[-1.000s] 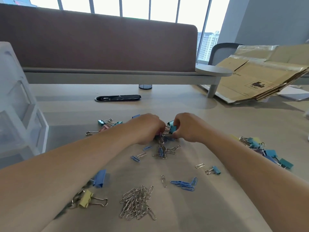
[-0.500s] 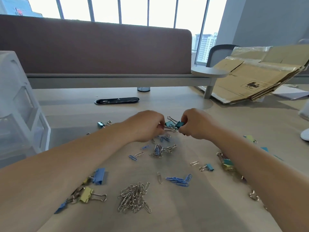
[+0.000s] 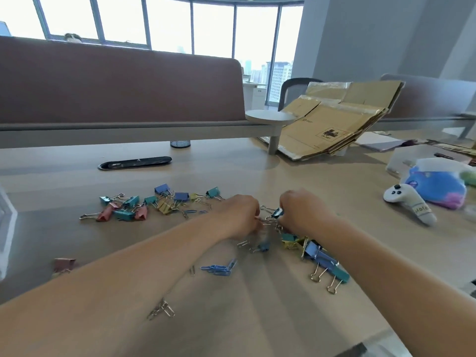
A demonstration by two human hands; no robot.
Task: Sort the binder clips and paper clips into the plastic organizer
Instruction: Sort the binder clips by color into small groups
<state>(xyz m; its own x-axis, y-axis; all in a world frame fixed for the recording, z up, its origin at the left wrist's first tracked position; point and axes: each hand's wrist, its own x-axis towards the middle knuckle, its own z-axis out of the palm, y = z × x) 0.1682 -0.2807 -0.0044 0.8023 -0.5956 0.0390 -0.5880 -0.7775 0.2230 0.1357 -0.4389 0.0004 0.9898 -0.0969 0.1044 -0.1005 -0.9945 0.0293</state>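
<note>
On the smooth tan desk (image 3: pixel 257 320), two bare hands are close together, almost touching. The left hand (image 3: pixel 242 215) has curled fingers and pinches a tangle of thin silver wire (image 3: pixel 266 219). The right hand (image 3: pixel 301 212) pinches a small blue binder clip (image 3: pixel 277 213) that is hooked to that same tangle, just above the desk.

Behind the left arm lies a pile of binder clips (image 3: pixel 144 204). They are little folded metal shapes in blue, teal, pink and yellow, with shiny wire loops. A second bunch of binder clips (image 3: pixel 322 256) lies under the right wrist. Bent blue paper clips (image 3: pixel 219 268) lie between the arms, and silver paper clips (image 3: pixel 162 310) lie nearer. One pink binder clip (image 3: pixel 64 264) sits alone by the left arm.

At the far left, only a white edge of the plastic organizer (image 3: pixel 6 228) shows, and what is inside cannot be seen. Flat brown cardboard (image 3: pixel 334 124) leans at the back right, near a soft blue plush toy (image 3: pixel 435 189).
</note>
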